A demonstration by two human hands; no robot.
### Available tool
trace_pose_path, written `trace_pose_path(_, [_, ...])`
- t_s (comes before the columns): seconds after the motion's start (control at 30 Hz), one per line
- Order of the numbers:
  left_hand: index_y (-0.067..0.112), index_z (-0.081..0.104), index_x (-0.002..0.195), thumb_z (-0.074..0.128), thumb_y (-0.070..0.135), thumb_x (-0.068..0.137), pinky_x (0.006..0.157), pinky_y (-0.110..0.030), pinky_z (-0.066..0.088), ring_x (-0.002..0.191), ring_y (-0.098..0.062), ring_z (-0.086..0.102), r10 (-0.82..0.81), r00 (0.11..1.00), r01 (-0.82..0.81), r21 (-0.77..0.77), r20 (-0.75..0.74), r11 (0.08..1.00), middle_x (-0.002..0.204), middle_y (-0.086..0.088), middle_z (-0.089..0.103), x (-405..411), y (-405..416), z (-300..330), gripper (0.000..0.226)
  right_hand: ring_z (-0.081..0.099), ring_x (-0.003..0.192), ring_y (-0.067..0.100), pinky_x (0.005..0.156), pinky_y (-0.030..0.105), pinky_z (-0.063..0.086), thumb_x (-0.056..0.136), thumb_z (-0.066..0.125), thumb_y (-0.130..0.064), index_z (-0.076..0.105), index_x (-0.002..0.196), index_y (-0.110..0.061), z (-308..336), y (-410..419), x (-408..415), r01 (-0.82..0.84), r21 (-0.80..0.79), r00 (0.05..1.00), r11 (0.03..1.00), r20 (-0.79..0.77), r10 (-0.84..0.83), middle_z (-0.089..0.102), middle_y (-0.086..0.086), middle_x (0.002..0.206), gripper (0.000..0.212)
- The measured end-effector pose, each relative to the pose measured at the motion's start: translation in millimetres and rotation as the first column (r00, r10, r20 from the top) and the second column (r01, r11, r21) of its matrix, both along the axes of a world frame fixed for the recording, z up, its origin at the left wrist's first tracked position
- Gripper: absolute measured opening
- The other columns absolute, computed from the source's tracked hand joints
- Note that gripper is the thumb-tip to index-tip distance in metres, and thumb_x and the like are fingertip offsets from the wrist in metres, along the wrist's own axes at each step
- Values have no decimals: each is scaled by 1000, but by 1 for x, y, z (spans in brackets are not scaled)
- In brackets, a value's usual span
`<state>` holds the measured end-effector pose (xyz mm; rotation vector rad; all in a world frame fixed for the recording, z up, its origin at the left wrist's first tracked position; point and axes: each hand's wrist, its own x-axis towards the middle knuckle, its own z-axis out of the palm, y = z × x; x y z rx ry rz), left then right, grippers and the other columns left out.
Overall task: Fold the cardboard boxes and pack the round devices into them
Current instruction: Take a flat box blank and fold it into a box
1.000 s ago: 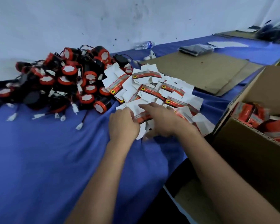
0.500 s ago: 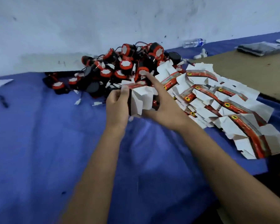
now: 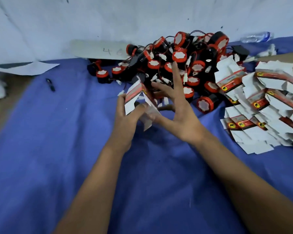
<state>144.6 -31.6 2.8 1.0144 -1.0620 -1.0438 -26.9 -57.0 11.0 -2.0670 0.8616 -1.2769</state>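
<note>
The person is standing over a blue-covered table [image 3: 41, 149], working a small carton [image 3: 134, 97] into shape just in front of them. The left hand [image 3: 125, 119] is gripping the carton from below, fingers curled round its lower edge and a thumb lying along its side. The right hand [image 3: 174, 114] is fanned wide, fingers straight and apart, the thumb seeming to press a loose flap inward at the carton's base. This looks like the folding step: the box is half-opened, its bottom not yet tucked. At twelve o'clock, against the wall, the pile of round devices [image 3: 181, 65] is waiting, wires tangled. At three o'clock the stack of flat cartons [image 3: 264, 105] is fanning out. Next, I reckon, the flaps need closing, then one device has to be teased free of its neighbours' leads.
</note>
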Motion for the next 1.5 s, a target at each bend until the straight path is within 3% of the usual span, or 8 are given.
trace_pose_path(0.1, [30, 69, 112, 71, 37, 81, 103, -53, 53, 109, -29, 68, -21, 1000, 21, 16, 1, 1000, 114, -14, 72, 1, 1, 2, 32, 32, 149, 2, 114, 49, 44, 94, 72, -45, 12, 163, -37, -3, -2, -5, -95, 128, 995, 987, -2, 96, 36, -24, 159, 92])
trace_pose_path(0.27, [17, 68, 118, 65, 34, 98, 96, -52, 59, 105, -24, 74, 34, 988, -39, 30, 151, 999, 111, -6, 77, -6, -1, 1, 26, 39, 144, 1, 116, 34, 41, 89, 65, -54, 29, 160, -34, -3, 0, -1, -172, 290, 983, 941, 106, 147, 44, -14, 156, 82])
trace_pose_path(0.6, [34, 34, 150, 66, 54, 87, 79, -34, 64, 95, -3, 73, 231, 930, -227, -46, 286, 973, 102, 15, 74, -9, -1, -2, 73, 52, 134, 6, 105, 38, 51, 89, 76, -36, 44, 150, -30, -2, -2, 2, -102, 236, 994, 966, 64, 89, 59, -11, 139, 69])
trace_pose_path(0.8, [37, 57, 123, 64, 48, 89, 88, -44, 62, 106, -17, 72, 171, 970, -169, -29, 173, 985, 117, 4, 72, -10, -1, 4, 36, 60, 126, 10, 97, 34, 56, 94, 73, -27, 63, 136, -20, -3, -7, -1, -39, 157, 995, 987, 94, 24, 67, -11, 131, 44])
trace_pose_path(0.97, [37, 62, 111, 67, 46, 84, 76, -29, 58, 90, -7, 72, 190, 982, -189, 71, -4, 979, 104, 8, 75, -13, -1, 5, 28, 66, 110, 1, 71, 25, 59, 93, 71, -45, 64, 132, -39, -2, 2, 7, -110, 175, 990, 978, 102, 93, 65, -16, 133, 41])
trace_pose_path(1.2, [19, 61, 127, 55, -1, 75, 88, -50, 57, 99, -31, 70, 2, 997, 6, 107, -82, 994, 122, -25, 68, -9, 3, 12, 57, 55, 132, 14, 89, 54, 59, 92, 69, -46, 58, 138, -32, -3, -1, 7, -112, 241, 991, 964, 95, 91, 62, -12, 136, 49])
trace_pose_path(1.4, [23, 62, 136, 47, -3, 66, 73, -25, 58, 99, -11, 70, -148, 988, 145, 75, 38, 987, 120, 5, 73, -10, 7, 15, 76, 49, 138, 8, 95, 37, 59, 88, 76, -46, 28, 157, -44, -3, 0, 3, -134, 240, 988, 961, 108, 111, 53, -17, 144, 84])
trace_pose_path(1.5, [14, 61, 140, 47, -4, 72, 88, -33, 58, 118, -19, 67, -140, 990, 138, 66, 27, 988, 130, 4, 72, -4, 7, 20, 73, 51, 135, 11, 91, 40, 61, 92, 76, -34, 32, 155, -46, -3, -1, 1, -136, 219, 988, 966, 100, 117, 54, -16, 143, 77])
